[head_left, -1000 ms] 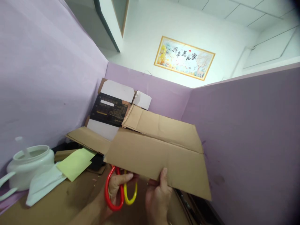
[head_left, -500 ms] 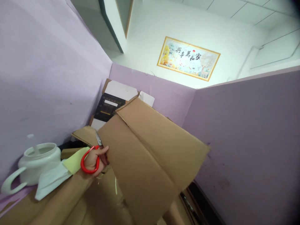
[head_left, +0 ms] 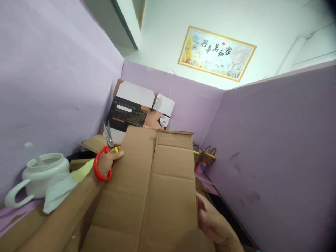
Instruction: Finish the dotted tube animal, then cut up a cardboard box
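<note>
The cardboard [head_left: 170, 196] is held up before the printed box [head_left: 128, 113], its left edge pinched by the left hand [head_left: 106, 162], where the scissors [head_left: 110, 141] are also carried, its right by the right hand [head_left: 213, 221]. The parted blades [head_left: 109, 132] are best angled away.

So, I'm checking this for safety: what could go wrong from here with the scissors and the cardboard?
The scissors, blades parted, are in the left hand, close beside the cardboard; a careless turn might nick skin or score the cardboard.
The white pot seems close to the left forearm, so a wide sweep could knock it.
The cardboard hides part of what lies behind it, so the right hand, at its edge, might brush something unseen.
</note>
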